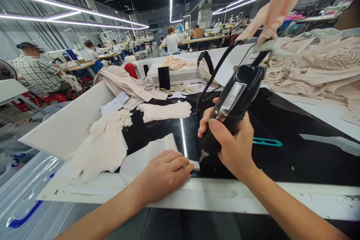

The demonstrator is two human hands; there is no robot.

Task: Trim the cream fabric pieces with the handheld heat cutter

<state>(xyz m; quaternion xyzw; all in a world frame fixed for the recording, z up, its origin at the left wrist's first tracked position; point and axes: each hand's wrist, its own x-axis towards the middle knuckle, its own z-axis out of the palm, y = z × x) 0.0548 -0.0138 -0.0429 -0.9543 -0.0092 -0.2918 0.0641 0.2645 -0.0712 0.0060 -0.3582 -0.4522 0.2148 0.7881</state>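
Note:
My right hand (234, 138) is wrapped around a black corded hand tool (239, 90) with a silver lever on its side and a short metal tip pointing down. A knotted pink fabric strip (270, 18) holds the tool from above. The tip is just off the right end of a white fabric piece (152, 150) on the black work surface. Lying flat on that piece, my left hand (167, 174) presses it down with its fingers stretched to the right. A teal thread snipper (267, 141) lies behind my right hand, partly hidden by it.
Cream fabric pieces (104, 142) are piled at the left, with another stack (165, 111) farther back. A phone (164, 78) leans on a white vented box (180, 74). Beige fabric is heaped (315, 63) at the right. Clear plastic bins (33, 191) stand lower left. Other people sit farther off.

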